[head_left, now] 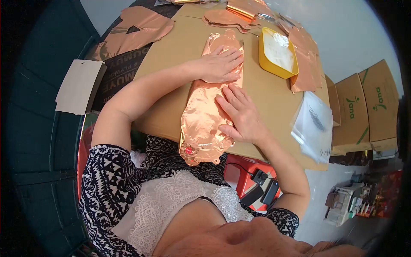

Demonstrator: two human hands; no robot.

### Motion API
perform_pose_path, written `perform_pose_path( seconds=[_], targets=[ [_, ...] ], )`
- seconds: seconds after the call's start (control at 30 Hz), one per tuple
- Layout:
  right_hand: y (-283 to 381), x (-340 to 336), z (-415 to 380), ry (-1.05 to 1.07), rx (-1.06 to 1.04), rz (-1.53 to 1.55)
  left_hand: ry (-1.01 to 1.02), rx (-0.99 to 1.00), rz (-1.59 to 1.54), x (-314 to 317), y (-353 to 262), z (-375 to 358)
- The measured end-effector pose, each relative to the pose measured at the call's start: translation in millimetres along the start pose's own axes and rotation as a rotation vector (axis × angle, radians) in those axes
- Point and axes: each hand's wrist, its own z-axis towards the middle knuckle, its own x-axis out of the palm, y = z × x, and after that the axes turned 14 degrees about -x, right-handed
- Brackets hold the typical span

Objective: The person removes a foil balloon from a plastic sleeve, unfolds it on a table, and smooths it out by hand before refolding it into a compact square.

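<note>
A deflated rose-gold foil balloon (201,115) lies lengthwise on the cardboard-covered table, folded into a long, wrinkled strip. Its near end hangs slightly past the table's edge and carries a small red mark. My left hand (220,65) rests flat on the far part of the foil, fingers stretched to the right. Closer to me, my right hand (240,112) lies on the foil's right side with the fingers spread and the thumb apart. Both palms are down, and neither hand grips anything.
A yellow tub (278,70) with white contents stands at the right back. More foil sheets (141,28) lie at the far left, with others (231,18) at the back. Clear plastic bags (312,124) sit at the right edge. Cardboard boxes (351,111) stand beyond.
</note>
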Motion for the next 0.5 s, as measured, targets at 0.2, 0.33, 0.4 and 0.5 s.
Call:
perform_pose_path(
  seconds=[0.2,0.33,0.4,0.5],
  targets=[
    [-1,-2,3,0.022,0.008,0.005,-0.156,0.068,-0.287,-12,15,-7],
    [-3,1,1,0.003,0.015,0.009,-0.127,0.081,-0.358,-42,4,-56],
    [-5,2,-1,-0.005,0.033,0.01,-0.119,0.09,-0.392,-41,9,-79],
    [-11,6,-8,0.03,0.063,0.015,-0.081,0.078,-0.45,-37,11,-110]
  ],
)
